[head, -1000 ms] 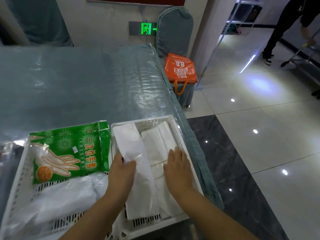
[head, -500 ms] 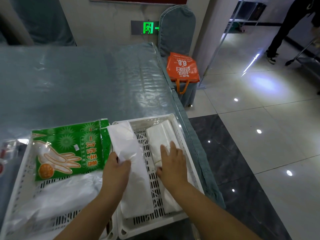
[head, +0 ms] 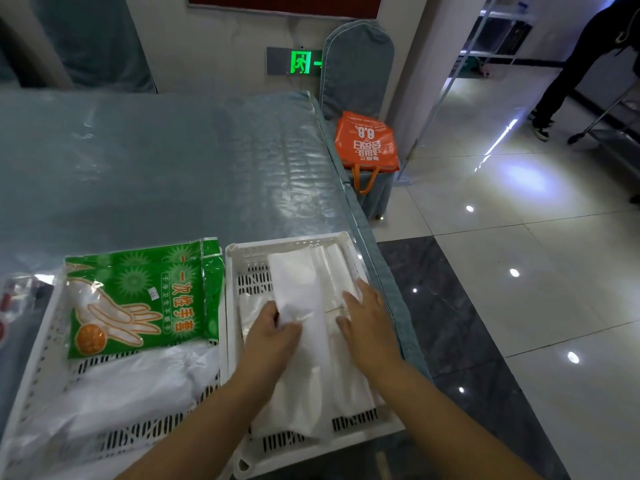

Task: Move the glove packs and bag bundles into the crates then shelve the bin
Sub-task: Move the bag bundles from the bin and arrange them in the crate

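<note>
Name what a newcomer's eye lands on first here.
The green glove pack lying in the left crate stands out most. Next, the left hand and right hand on white bag bundles in the right crate. Beyond the table, an orange bag.

Head view: worn on the person's head, facing forward and down.
Nearness: close over the white crates (head: 294,251) on the tabletop (head: 156,161).
Reach: wide-angle, floor (head: 519,306) at right.
Shared: single view.

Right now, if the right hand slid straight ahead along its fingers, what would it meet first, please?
Probably the far wall of the white crate. The right hand lies flat on the bag bundle, fingers pointing toward that wall; depth is hard to judge.
</note>
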`<action>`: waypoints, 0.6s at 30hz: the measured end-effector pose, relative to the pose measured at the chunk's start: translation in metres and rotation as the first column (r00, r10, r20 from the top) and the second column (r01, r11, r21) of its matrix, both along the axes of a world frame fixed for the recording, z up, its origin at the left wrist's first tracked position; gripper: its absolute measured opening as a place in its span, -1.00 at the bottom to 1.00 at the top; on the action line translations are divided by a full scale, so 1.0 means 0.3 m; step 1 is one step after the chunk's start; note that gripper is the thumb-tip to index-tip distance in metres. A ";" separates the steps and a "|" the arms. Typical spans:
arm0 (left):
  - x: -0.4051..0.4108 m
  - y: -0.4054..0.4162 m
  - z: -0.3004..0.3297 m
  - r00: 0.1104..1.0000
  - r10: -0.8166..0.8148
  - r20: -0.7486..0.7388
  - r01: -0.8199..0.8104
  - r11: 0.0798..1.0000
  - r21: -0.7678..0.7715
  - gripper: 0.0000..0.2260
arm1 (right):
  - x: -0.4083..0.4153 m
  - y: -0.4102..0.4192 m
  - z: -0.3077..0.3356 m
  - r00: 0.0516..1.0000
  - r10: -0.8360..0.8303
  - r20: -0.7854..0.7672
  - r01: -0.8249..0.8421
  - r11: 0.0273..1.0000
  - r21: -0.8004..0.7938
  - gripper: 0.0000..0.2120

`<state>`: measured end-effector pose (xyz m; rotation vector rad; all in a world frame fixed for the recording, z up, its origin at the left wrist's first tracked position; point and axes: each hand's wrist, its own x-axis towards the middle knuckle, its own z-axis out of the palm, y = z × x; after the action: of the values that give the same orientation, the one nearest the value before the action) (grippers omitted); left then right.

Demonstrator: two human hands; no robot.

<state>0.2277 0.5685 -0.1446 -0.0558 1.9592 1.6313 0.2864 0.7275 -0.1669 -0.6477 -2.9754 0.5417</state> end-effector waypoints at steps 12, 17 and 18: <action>0.048 0.175 -0.095 0.997 0.054 -0.064 -0.064 0.983 -0.174 -0.78 | 0.086 -0.013 0.012 0.994 -0.069 -0.083 0.070 0.997 0.011 -0.69; 0.086 0.165 -0.100 0.975 -0.045 -0.218 -0.004 0.976 -0.219 -0.57 | 0.094 -0.047 -0.004 0.996 0.051 -0.067 -0.043 0.992 0.117 -0.69; 0.091 0.161 -0.099 0.975 -0.045 -0.217 -0.001 0.978 -0.207 -0.58 | 0.095 -0.050 -0.008 0.997 0.056 -0.058 -0.052 0.995 0.083 -0.67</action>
<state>0.2550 0.6169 -0.1744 0.0700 2.2846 1.4670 0.3148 0.7126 -0.1694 -0.5357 -2.9476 0.4321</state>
